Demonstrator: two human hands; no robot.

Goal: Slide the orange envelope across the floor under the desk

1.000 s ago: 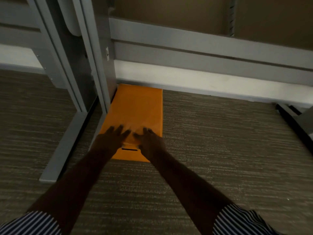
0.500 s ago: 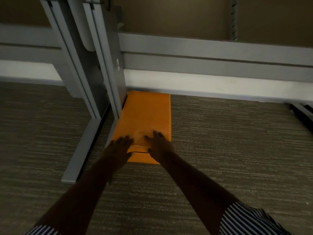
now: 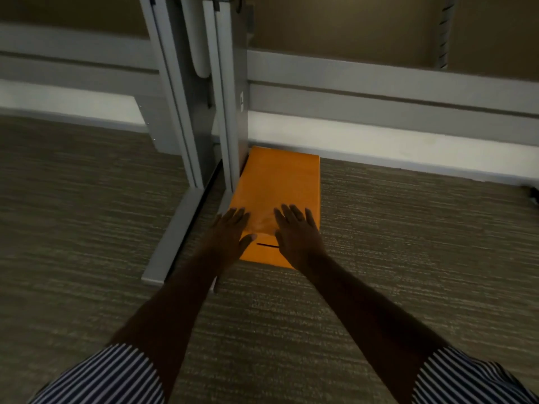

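Grey metal desk leg (image 3: 186,118) stands at the left, and the orange envelope (image 3: 280,185) lies flat on the carpet (image 3: 408,243) just beside it, its far end at the baseboard (image 3: 408,147). Left hand (image 3: 230,237) and right hand (image 3: 297,237) rest on its near end, palms down, fingers spread, gripping nothing, arms outstretched, apparently placed to push.

My fingers (image 3: 287,212) lie on the flat orange paper envelope (image 3: 280,188), matt and smooth with a slight crease near my hands. The grey-brown carpet floor (image 3: 408,243) looks rough, with a fine streaked weave. The upright grey metal desk leg (image 3: 230,118) has a smooth, faintly satin painted finish. My sleeves (image 3: 116,377) are soft cloth, striped navy and white.
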